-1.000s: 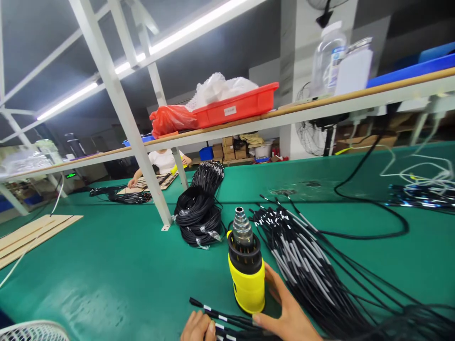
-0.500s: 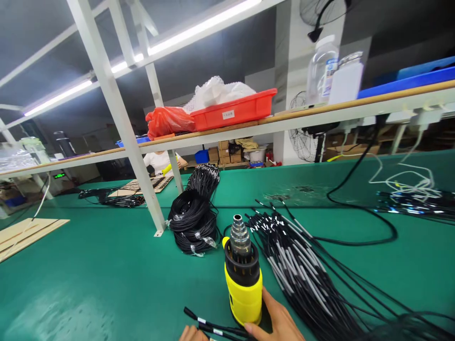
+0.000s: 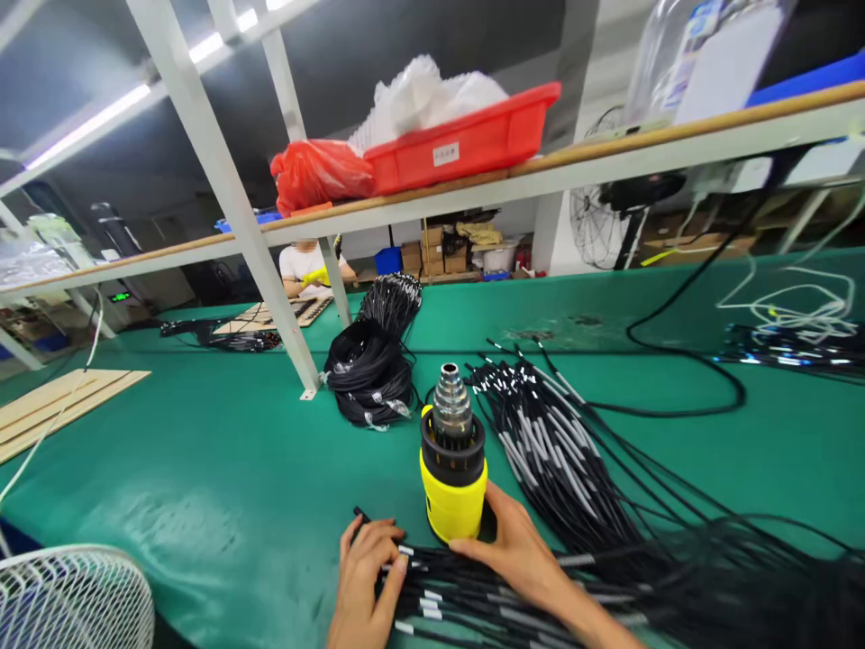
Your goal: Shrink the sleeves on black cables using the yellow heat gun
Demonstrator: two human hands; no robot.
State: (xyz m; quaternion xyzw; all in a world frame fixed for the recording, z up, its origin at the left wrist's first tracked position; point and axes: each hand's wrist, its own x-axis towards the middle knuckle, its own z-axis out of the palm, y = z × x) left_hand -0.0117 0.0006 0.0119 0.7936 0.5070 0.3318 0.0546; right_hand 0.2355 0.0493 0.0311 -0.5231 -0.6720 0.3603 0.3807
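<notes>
A yellow heat gun stands upright on the green bench, its metal nozzle pointing up. My right hand rests at its base, fingers against the yellow body. My left hand lies on a bundle of black cables with white labels in front of the gun, fingertips pressing on their ends. A large fan of black cables with white sleeves spreads to the right of the gun.
Coiled black cable lies behind the gun beside a white shelf post. A red tray sits on the overhead shelf. Another person works at the far side. A white fan guard is at lower left; wooden boards lie at left.
The view has tilted down, so both hands show more fully. My left hand has come forward onto the labelled cable ends. My right hand stays at the heat gun's base.
</notes>
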